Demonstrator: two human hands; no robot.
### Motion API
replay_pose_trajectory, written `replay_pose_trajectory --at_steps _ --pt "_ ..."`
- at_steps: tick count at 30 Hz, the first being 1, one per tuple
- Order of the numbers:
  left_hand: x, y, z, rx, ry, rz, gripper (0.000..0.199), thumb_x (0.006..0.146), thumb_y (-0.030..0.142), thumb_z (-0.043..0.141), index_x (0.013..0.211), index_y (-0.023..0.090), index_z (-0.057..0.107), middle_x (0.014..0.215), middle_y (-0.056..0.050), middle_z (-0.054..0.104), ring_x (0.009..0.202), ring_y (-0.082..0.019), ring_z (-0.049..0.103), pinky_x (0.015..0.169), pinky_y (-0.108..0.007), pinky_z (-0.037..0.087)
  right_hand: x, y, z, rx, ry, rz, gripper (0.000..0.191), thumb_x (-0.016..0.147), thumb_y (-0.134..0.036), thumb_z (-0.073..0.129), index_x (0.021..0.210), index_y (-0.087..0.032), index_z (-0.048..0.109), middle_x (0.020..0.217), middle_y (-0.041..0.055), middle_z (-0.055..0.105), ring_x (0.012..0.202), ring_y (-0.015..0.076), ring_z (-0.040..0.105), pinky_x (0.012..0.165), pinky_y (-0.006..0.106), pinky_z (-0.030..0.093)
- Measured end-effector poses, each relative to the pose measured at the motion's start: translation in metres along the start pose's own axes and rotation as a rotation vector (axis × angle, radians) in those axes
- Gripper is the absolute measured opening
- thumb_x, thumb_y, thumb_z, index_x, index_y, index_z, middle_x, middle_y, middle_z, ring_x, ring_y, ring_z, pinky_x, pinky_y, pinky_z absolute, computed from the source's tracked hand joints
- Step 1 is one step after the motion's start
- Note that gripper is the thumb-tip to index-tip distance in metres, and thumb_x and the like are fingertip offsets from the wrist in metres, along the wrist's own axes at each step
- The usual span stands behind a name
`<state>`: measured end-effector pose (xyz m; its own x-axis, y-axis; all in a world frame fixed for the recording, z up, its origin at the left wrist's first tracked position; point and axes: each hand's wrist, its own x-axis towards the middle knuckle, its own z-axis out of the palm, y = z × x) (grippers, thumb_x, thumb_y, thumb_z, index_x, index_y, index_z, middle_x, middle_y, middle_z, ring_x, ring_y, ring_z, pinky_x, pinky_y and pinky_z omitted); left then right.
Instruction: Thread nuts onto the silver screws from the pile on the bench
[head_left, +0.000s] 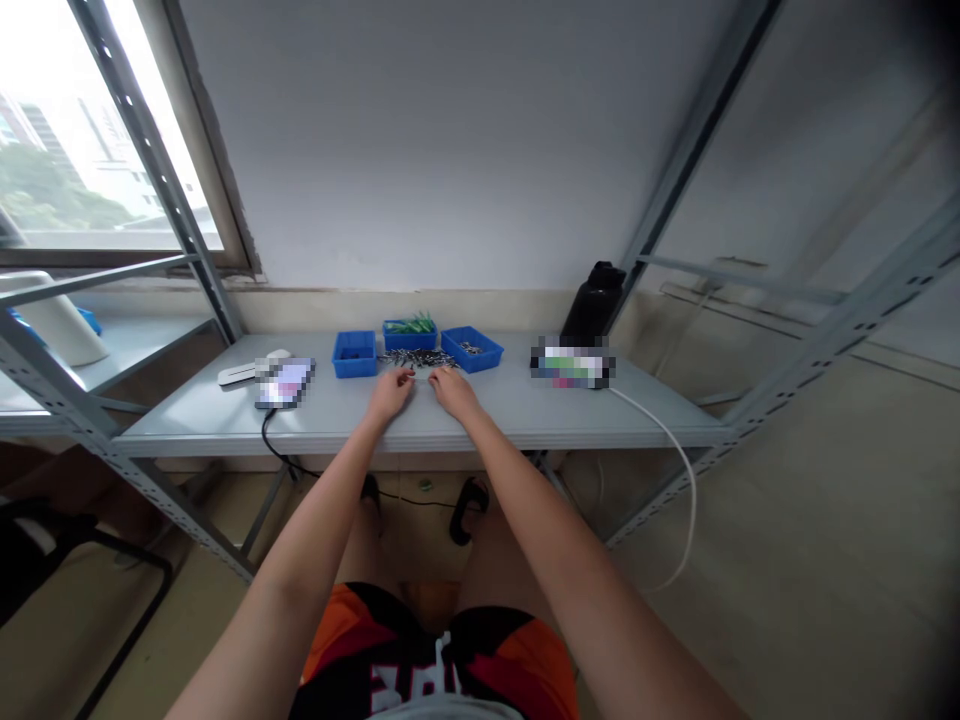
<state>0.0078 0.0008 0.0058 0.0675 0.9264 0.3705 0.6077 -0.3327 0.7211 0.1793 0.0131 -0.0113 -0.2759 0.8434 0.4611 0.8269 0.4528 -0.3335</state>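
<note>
— Bare forearms nearest the lens, stretched forward above orange-and-black shorts and across the front edge of a grey worktop.

— And at the far ends of those?

— Left hand and right hand, side by side near the centre of the worktop, a little apart, just in front of a heap of small black-and-silver pieces.

— State of the grip?

— Thumb and fingers drawn close together on each side. Clamped on a piece or not: cannot tell, too small and blurred at the tips.

— Exact place of the heap?

— Nearer the back edge than the front, about midway between the two ends, spread between a left blue bin with dark contents and a right blue bin, set askew, with small silvery bits inside. Behind, along the back edge, a rear blue bin full of green pieces.

— Towards the left end?

— Phone, partly pixelated, with a black cable running down over the front edge. Just beside, a white object, kind unclear.

— And the right end?

— Black bottle near the back right corner. Just in front, a pixelated device, with a white cable looping past the front edge.

— Lower down?

— Dark sandals on the floor.
</note>
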Motion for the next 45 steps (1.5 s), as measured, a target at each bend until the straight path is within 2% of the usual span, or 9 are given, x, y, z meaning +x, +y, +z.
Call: replay_pose_trajectory --at_steps 4,13,19,27,32,37,42,45 --pt "0.0 0.001 -0.001 0.005 -0.012 0.038 0.023 0.083 0.022 0.054 0.092 0.013 0.073 0.092 -0.011 0.074 0.087 -0.023 0.066 0.086 -0.034 0.049 -0.001 -0.004 -0.004 0.112 -0.031 -0.084 0.022 0.097 -0.021 0.041 0.101 -0.019 0.063 0.102 0.0076 0.065 0.097 0.0186 0.058 0.085 0.029 0.042" --pt "0.0 0.0 -0.001 0.07 -0.032 0.007 0.02 0.082 0.021 0.056 0.089 0.015 0.074 0.095 -0.011 0.075 0.091 -0.024 0.066 0.087 -0.033 0.048 -0.003 -0.006 -0.007 0.178 0.031 -0.062 0.02 0.097 -0.022 0.041 0.099 -0.019 0.061 0.102 0.0075 0.066 0.098 0.019 0.058 0.086 0.028 0.041" --pt "-0.001 0.0 -0.002 0.056 0.03 0.02 0.021 0.083 0.02 0.054 0.087 0.013 0.073 0.089 -0.011 0.074 0.085 -0.023 0.065 0.082 -0.032 0.048 -0.002 -0.007 -0.007 0.135 0.01 -0.037 0.023 0.097 -0.023 0.043 0.099 -0.018 0.065 0.104 0.009 0.068 0.096 0.0189 0.059 0.084 0.028 0.041" --pt "-0.001 0.003 -0.002 -0.024 0.068 0.021 0.018 0.083 0.02 0.055 0.085 0.013 0.071 0.088 -0.011 0.073 0.084 -0.023 0.064 0.082 -0.032 0.047 -0.002 -0.009 -0.008 0.108 -0.015 -0.037 0.027 0.098 -0.024 0.039 0.096 -0.018 0.065 0.101 0.0081 0.069 0.093 0.0188 0.06 0.082 0.027 0.039" --pt "0.0 0.004 -0.004 -0.13 0.131 0.016 0.025 0.083 0.026 0.059 0.097 0.01 0.071 0.092 -0.013 0.073 0.087 -0.022 0.065 0.083 -0.031 0.047 -0.002 -0.008 -0.009 0.159 0.026 -0.073 0.028 0.1 -0.025 0.036 0.098 -0.019 0.063 0.098 0.0065 0.068 0.091 0.0179 0.059 0.081 0.026 0.039" --pt "-0.001 0.004 -0.004 -0.16 0.059 0.066 0.026 0.083 0.033 0.057 0.086 0.012 0.072 0.084 -0.009 0.073 0.082 -0.022 0.064 0.079 -0.032 0.048 -0.003 -0.009 -0.01 0.152 0.044 -0.101 0.029 0.101 -0.027 0.035 0.099 -0.02 0.063 0.097 0.0065 0.067 0.091 0.0179 0.059 0.081 0.026 0.039" --pt "-0.005 0.01 -0.005 -0.24 0.042 0.129 0.021 0.081 0.03 0.06 0.088 0.015 0.072 0.092 -0.01 0.074 0.088 -0.022 0.065 0.085 -0.033 0.049 -0.004 -0.009 -0.007 0.09 -0.026 -0.155 0.027 0.1 -0.029 0.04 0.099 -0.02 0.065 0.096 0.0072 0.067 0.089 0.0182 0.059 0.079 0.027 0.04" --pt "-0.006 0.011 -0.005 -0.249 0.022 0.135 0.019 0.08 0.03 0.061 0.086 0.015 0.07 0.089 -0.009 0.073 0.085 -0.021 0.065 0.084 -0.034 0.05 -0.004 -0.009 -0.007 0.077 -0.038 -0.161 0.027 0.099 -0.028 0.041 0.098 -0.019 0.066 0.097 0.0079 0.068 0.089 0.0183 0.06 0.079 0.027 0.04"
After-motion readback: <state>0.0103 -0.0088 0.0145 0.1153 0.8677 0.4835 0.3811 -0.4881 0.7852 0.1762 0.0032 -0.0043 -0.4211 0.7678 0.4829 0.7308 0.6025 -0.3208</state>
